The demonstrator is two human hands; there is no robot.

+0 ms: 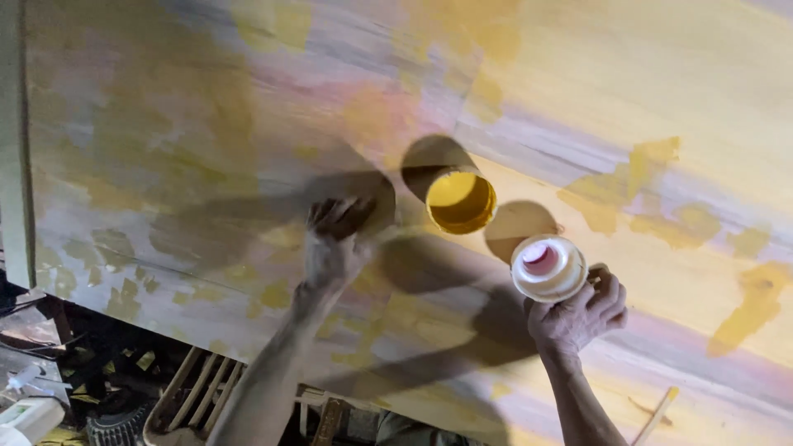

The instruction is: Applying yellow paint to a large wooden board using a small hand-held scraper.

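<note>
Two hands in view, both bare. Left hand (332, 239) pressed down on the board (578, 74), fingers (339, 216) curled over something dark beneath them, too blurred and shadowed to name; cannot tell whether closed on it or merely resting. Right hand (578, 314) raised and gripping one small white tub (548, 267) from below, mouth turned up, a pinkish smear showing inside. Just beside the tub, toward the left hand, one open jar of yellow paint (461, 200), lying tilted on the board with its mouth toward the camera, apart from both hands and roughly between them. Two containers in all, no lids seen. Spread beneath everything, one large pale wooden board serving as the worktop, streaked with grey-violet bands and dabbed with many yellow and ochre patches, densest at the left and along the right edge. Hard shadows of arms and containers falling across it. Near the lower right edge, one thin pale stick (657, 415). Below the board's near edge, dim cluttered floor: one slatted wooden piece (194, 388), dark wires and scraps, one pale plastic object (29, 413) at the far left corner.
</note>
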